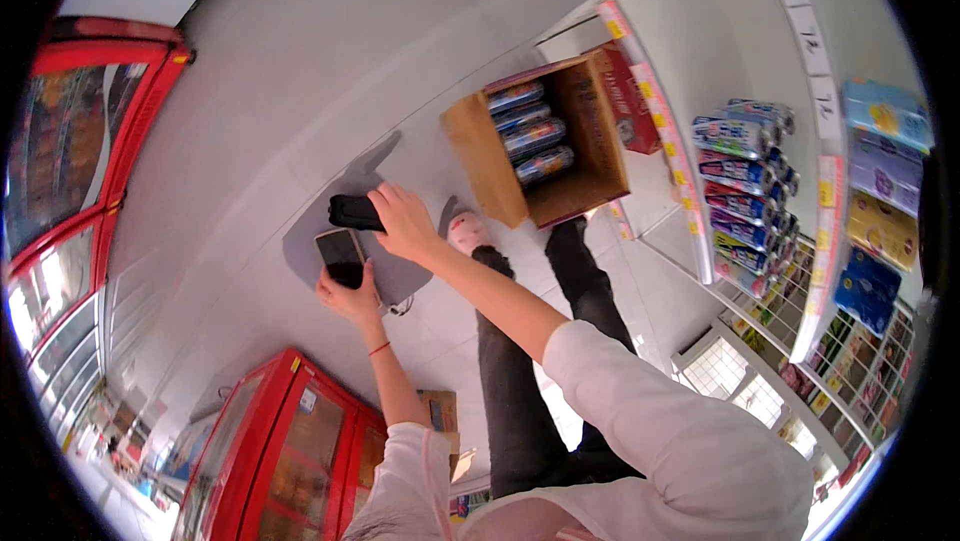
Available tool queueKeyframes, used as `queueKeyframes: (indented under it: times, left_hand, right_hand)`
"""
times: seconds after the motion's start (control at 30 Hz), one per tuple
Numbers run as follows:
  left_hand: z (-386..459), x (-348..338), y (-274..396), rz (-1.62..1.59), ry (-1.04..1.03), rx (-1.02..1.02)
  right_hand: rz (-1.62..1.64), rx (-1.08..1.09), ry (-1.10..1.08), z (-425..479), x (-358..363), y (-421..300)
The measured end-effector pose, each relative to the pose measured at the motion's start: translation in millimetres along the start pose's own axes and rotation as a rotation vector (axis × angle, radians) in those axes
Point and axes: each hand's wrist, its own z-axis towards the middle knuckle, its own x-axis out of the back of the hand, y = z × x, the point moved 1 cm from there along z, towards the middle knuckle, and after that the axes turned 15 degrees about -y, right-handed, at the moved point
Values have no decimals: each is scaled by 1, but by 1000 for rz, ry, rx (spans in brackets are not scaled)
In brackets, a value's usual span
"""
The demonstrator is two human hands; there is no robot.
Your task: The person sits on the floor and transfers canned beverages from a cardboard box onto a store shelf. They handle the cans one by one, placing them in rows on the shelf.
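My left hand [349,293] grips the lower end of a smartphone [339,250] with a dark screen, thumb along one edge and fingers along the other. Just beyond it, my right hand [405,222] has its fingers on the near end of a black folded object [354,212]; what it is exactly cannot be told. Both things are over a grey rounded surface [405,277], perhaps a stool top. A short pale cable [402,308] shows at its near edge.
An open cardboard box [484,158] with several drink cans [534,132] lies right of my feet. Beyond it is a white shelf rack [701,252] with stacked cans [739,196] and tissue packs [885,166]. Red glass-door cabinets [289,458] stand at the left.
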Motion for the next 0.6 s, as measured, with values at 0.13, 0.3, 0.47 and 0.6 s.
queueKeyframes:
  times: [0.13,0.3,0.47,0.6]
  left_hand:
    - [6,7,-1,65,-60,35]
    - [-3,21,7,-121,-168,105]
    - [-32,91,76,-1287,-602,439]
    - [-65,162,187,-1764,-852,-4]
  right_hand:
    - [320,-268,70,-74,40,30]
    - [310,-365,229,-191,103,68]
    - [340,-453,291,-286,213,34]
    - [438,-444,366,-338,341,-63]
